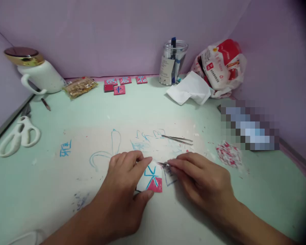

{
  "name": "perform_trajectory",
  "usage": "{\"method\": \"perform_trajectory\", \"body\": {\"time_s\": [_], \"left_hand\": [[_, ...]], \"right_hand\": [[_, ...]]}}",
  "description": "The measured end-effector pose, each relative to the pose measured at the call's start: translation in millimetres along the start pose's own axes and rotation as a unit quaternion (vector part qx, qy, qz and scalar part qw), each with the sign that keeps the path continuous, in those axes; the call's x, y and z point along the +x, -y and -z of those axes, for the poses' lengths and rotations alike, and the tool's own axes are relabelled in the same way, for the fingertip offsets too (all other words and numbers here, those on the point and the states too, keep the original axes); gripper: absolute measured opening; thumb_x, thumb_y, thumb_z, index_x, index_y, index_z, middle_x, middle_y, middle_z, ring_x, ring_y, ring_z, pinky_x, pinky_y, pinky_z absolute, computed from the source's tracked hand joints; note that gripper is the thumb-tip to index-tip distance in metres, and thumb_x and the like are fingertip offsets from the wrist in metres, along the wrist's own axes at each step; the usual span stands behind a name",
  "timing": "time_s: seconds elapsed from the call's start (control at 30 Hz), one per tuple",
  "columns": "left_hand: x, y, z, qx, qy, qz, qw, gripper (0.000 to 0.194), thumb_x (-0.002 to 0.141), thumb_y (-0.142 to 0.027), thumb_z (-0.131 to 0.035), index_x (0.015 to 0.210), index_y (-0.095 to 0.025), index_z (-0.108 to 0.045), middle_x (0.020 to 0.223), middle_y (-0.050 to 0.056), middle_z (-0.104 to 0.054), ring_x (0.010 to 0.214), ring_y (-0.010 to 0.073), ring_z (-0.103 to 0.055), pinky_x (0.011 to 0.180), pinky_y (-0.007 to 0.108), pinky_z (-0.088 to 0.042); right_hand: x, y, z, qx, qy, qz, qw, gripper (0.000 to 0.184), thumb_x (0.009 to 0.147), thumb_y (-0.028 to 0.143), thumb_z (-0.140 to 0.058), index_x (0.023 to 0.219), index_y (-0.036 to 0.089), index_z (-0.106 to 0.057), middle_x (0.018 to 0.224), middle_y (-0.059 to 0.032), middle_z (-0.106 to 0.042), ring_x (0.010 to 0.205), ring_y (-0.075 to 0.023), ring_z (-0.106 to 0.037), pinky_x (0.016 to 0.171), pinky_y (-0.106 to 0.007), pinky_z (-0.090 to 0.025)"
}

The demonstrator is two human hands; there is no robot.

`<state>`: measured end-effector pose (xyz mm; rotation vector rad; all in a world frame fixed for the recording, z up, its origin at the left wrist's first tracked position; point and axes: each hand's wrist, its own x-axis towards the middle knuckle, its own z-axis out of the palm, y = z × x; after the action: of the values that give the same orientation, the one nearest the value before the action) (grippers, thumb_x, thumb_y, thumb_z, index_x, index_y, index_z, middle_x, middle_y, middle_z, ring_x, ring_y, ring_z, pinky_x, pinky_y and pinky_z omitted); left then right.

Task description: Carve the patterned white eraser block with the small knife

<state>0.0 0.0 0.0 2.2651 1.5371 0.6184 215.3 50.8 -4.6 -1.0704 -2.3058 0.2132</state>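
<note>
A small square tile, white with blue strokes and a pink corner, lies on the pale green table. My left hand pinches it between thumb and fingers and holds it flat. My right hand grips a thin metal carving tool, whose tip touches the tile's upper right edge. Blue marker lines show on the table around the tile.
Tweezers lie just behind my hands. A pile of pink and white shavings sits to the right. Several pink tiles, a pen jar, tissue and a red-white bag stand at the back. White scissors, a white jug and a snack packet are at the left.
</note>
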Motion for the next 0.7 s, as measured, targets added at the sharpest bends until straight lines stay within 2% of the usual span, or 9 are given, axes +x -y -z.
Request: {"method": "perform_trajectory", "body": {"time_s": [0.27, 0.7], "left_hand": [[2, -1, -5.0, 0.037, -0.031, -0.012, 0.999, 0.050, 0.075, -0.029, -0.064, 0.121, -0.016, -0.049, 0.113, 0.014, -0.051, 0.104, 0.0322, -0.048, 0.087, 0.054, -0.039], [5, -3, -5.6, 0.016, -0.038, -0.017, 0.999, 0.046, 0.075, -0.025, -0.066, 0.117, -0.014, -0.052, 0.102, 0.010, -0.047, 0.095, 0.0270, -0.046, 0.082, 0.052, -0.038]], "right_hand": [[3, 6, -1, -0.006, -0.020, -0.010, 1.000, 0.019, 0.085, 0.015, -0.052, 0.089, 0.020, -0.070, 0.081, -0.0031, -0.070, 0.072, -0.0143, -0.065, 0.057, -0.025, -0.050], [2, 14, -6, -0.014, -0.012, -0.027, 0.999, 0.019, 0.084, 0.015, -0.052, 0.088, 0.018, -0.071, 0.070, -0.0028, -0.062, 0.062, -0.0148, -0.060, 0.049, -0.026, -0.044]]}}
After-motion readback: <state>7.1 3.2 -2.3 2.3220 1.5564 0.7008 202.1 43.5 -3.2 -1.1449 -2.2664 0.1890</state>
